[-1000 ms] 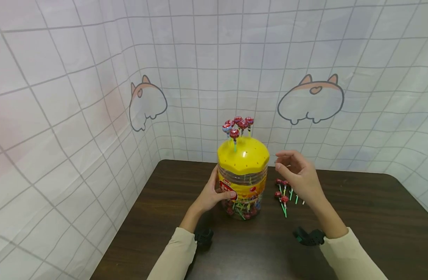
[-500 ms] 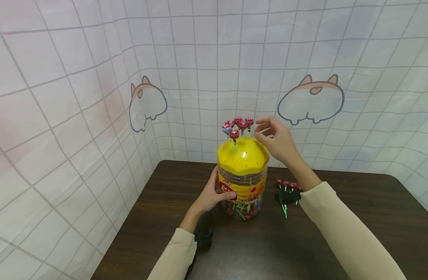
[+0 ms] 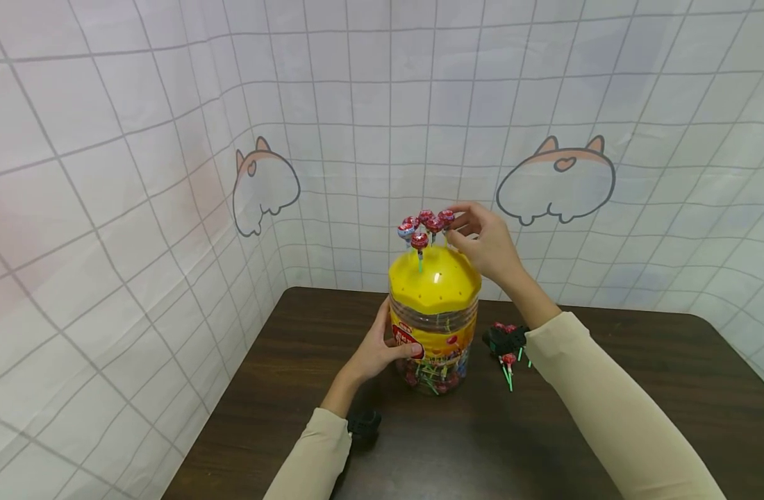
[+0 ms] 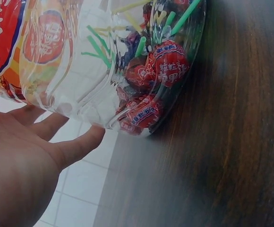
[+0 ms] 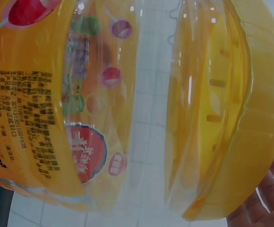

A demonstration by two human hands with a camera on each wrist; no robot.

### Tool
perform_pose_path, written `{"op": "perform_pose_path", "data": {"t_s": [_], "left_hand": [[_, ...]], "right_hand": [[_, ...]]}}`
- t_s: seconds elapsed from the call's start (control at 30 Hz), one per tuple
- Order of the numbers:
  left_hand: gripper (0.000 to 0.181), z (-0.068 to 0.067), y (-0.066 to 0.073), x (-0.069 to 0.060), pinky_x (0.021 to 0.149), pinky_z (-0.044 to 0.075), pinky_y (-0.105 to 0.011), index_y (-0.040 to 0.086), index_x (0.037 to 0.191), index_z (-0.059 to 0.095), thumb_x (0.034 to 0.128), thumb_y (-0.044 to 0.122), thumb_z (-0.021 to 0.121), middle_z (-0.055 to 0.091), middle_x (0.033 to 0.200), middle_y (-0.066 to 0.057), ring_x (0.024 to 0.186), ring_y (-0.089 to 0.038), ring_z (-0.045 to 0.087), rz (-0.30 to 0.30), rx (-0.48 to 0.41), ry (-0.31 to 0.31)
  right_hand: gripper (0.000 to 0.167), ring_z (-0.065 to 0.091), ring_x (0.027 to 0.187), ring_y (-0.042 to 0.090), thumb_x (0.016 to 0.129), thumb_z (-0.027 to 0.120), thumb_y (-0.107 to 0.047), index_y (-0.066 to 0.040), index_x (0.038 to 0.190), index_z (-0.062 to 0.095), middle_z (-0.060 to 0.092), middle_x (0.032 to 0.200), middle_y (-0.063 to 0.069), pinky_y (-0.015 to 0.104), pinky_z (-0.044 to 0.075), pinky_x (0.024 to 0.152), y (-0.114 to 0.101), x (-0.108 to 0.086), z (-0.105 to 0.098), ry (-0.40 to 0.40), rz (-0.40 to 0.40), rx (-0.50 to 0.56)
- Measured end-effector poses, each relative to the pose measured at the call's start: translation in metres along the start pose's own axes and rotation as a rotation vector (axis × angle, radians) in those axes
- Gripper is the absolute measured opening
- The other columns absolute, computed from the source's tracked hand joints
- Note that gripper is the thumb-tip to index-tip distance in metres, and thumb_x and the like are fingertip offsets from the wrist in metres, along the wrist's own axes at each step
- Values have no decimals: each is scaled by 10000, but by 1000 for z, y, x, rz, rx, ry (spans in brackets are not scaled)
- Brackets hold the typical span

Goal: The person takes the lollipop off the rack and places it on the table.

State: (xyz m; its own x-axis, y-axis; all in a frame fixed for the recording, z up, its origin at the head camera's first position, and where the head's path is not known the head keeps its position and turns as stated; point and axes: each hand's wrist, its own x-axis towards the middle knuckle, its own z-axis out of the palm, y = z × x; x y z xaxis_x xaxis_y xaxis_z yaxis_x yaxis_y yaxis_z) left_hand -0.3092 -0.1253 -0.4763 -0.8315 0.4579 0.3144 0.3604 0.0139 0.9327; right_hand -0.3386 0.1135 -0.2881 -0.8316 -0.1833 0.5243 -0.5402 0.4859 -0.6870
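A clear plastic jar with a yellow lid stands upright on the table. Wrapped lollipops, red ones and a bluish one, stick up from holes in the lid. My left hand holds the jar's left side, thumb across the label; the left wrist view shows its fingers against the clear wall. Loose lollipops lie inside the jar's bottom. At the lid's far right, my right hand pinches a red lollipop at its head. In the right wrist view the lid hides most of that hand.
Right of the jar, several loose lollipops lie on the dark wooden table, partly covered by the right wrist's black camera. A white gridded curtain hangs behind and to the left.
My right hand has moved up and left from beside the jar to the lollipop at the lid's far right, and its fingers have closed on it. The left hand stays put.
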Motion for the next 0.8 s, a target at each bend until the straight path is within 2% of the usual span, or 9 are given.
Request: {"op": "perform_pose_path", "data": {"t_s": [0.17, 0.23, 0.3, 0.43, 0.63, 0.8], "left_hand": [[1048, 0, 2, -1, 1110, 472, -552, 488, 1601, 56, 857, 531, 792, 351, 1595, 3, 1402, -253, 451, 1, -1, -1], [1045, 1, 2, -1, 1109, 472, -555, 478, 1605, 53, 864, 522, 789, 347, 1599, -6, 1403, -261, 447, 3, -1, -2], [1043, 1, 3, -1, 1113, 466, -563, 470, 1607, 53, 868, 515, 787, 337, 1607, -13, 1411, -272, 438, 0, 0, 1], [1048, 1, 2, -1, 1117, 459, -569, 481, 1604, 55, 855, 550, 785, 333, 1610, 0, 1416, -265, 432, -9, 14, 12], [1072, 1, 0, 0, 1112, 462, -574, 497, 1599, 57, 823, 606, 788, 346, 1602, 11, 1414, -261, 437, -10, 21, 19], [1061, 1, 0, 0, 1116, 454, -584, 494, 1601, 58, 832, 598, 783, 359, 1597, 1, 1417, -268, 439, -9, 26, 19]], "right_hand": [[418, 694, 872, 315, 987, 645, -66, -96, 1399, 573, 706, 1069, 179, 203, 573, 704, -3, 2, -1, 58, -73, 47], [420, 697, 822, 277, 986, 647, -63, -97, 1399, 575, 710, 1058, 190, 168, 563, 664, -7, 2, -4, 78, -106, 77], [419, 689, 783, 193, 985, 652, -71, -103, 1396, 577, 708, 1057, 190, 165, 564, 656, -11, 1, -8, 83, -130, 105], [419, 660, 746, 85, 984, 659, -94, -114, 1393, 575, 696, 1074, 166, 179, 571, 668, -16, -3, -16, 82, -126, 149], [419, 673, 744, 125, 978, 656, -78, -125, 1387, 580, 670, 1048, 92, 219, 588, 658, -16, -15, -25, 93, -110, 236], [411, 671, 735, 160, 975, 657, -61, -139, 1373, 595, 670, 1034, 19, 229, 589, 641, -10, -28, -32, 86, -104, 276]]}}
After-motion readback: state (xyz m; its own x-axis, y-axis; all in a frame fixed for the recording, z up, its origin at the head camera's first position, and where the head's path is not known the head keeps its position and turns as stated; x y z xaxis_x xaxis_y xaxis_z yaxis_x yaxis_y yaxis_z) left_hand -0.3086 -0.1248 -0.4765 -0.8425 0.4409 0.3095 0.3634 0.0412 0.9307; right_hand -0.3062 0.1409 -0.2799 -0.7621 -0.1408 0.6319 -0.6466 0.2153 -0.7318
